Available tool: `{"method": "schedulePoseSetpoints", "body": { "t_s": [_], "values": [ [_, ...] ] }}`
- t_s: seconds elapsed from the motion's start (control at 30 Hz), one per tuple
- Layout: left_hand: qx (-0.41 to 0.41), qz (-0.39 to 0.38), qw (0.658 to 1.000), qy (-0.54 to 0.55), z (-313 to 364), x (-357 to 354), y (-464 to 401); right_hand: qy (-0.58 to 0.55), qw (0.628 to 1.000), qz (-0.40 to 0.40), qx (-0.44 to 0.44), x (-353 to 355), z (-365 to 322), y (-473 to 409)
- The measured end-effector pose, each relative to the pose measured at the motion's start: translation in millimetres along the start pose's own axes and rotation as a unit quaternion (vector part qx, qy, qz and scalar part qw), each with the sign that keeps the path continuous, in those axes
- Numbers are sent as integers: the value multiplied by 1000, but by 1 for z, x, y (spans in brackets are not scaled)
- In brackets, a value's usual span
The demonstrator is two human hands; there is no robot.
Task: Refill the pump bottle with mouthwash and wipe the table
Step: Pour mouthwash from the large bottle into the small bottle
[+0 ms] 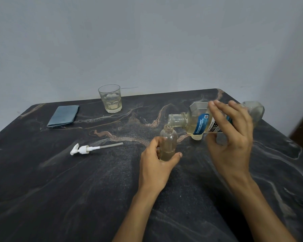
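Dark marbled stone forms the worktop [59, 198], veined with pale and rust streaks. Nearest the viewer, two bare forearms reach forward from the lower edge. Left hand [156, 163]: fingers and thumb curled round the lower half of the small clear bottle [168, 142], which stands upright on the worktop, cap off, with pale yellowish liquid filling roughly its lower third. Right hand [233, 137]: fingers over the top and thumb beneath the large mouthwash bottle [199, 123], gripping it across the blue-and-white label. This larger bottle is held above the worktop, tipped past horizontal with its base to the right and its open neck to the left; the neck sits directly over, and just about touching, the mouth of the small bottle. Yellowish liquid lies pooled along the lower side of the tipped bottle. Whether a stream passes between the two mouths cannot be told. Left of the hands, well apart from them, the white pump [82, 149] lies on its side, its dip tube pointing right. Farther back on the left, a folded blue-grey cloth [63, 116] lies flat. Near the rear edge stands a faceted glass [110, 98] with a little pale liquid at the bottom. Behind the worktop rises a plain grey wall [147, 41]
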State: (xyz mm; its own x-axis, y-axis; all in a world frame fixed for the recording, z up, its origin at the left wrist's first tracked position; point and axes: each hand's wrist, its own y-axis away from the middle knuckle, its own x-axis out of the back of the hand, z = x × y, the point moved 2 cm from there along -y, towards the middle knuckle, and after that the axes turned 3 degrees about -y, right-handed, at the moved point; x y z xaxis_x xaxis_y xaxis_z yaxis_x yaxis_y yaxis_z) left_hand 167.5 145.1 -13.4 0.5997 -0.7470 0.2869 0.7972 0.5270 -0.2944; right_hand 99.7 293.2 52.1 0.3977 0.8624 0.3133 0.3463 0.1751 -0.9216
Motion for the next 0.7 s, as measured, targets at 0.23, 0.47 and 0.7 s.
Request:
{"method": "schedulePoseSetpoints", "body": {
  "t_s": [0.23,0.47,0.7],
  "values": [
    [-3,3,1000,0,1,0,0,-4,1000,4,-3,0,0,1],
    [-3,3,1000,2,0,0,0,-3,1000,6,-1,-1,0,1],
    [-1,2,1000,-1,0,0,1,-5,1000,7,1,-1,0,1]
  ]
}}
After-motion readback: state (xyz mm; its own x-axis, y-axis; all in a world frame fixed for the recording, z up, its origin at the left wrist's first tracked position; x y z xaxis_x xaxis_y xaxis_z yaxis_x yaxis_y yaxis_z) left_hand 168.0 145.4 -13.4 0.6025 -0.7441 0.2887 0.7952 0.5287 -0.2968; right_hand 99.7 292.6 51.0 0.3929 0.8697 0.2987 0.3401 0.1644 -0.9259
